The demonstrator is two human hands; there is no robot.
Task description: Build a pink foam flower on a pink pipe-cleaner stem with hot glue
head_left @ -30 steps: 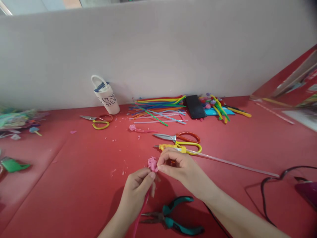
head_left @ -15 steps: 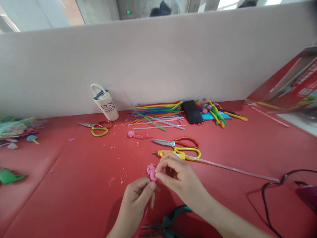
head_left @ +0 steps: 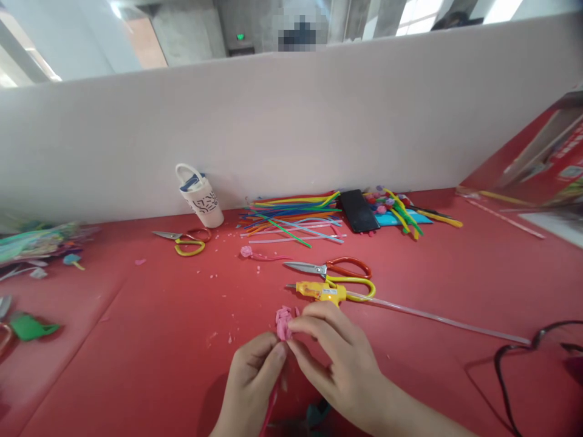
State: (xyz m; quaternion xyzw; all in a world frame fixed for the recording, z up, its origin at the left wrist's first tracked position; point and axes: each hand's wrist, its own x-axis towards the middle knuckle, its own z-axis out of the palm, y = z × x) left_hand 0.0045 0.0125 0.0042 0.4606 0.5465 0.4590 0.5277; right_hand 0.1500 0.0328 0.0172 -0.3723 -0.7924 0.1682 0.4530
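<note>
A small pink craft flower [head_left: 283, 324], layered from little petal-like pieces, is held upright over the red table near the front. Its pinkish-red stem [head_left: 270, 405] runs down from my left hand [head_left: 255, 373], whose thumb and forefinger pinch it just under the bloom. My right hand [head_left: 339, 352] is closed at the flower's right side, thumb and fingertips pressed on its pink pieces. Just beyond lies a yellow hot glue gun [head_left: 321, 291] with a long clear glue stick [head_left: 423, 313] in its back. Pliers with teal handles [head_left: 317, 414] lie below, partly hidden by my right hand.
Scissors [head_left: 330, 268] lie behind the glue gun, another pair [head_left: 184, 240] farther left. A finished-looking pink flower [head_left: 246, 251], coloured sticks [head_left: 291, 218], a phone [head_left: 359, 210] and a white cup [head_left: 203, 201] stand or lie along the partition [head_left: 282, 121]. A black cable [head_left: 498, 370] curves at right.
The view has tilted up and shifted slightly left, so things sit lower and farther right. My right hand has drawn back from the glue gun, its fingers now lower on the flower's side.
</note>
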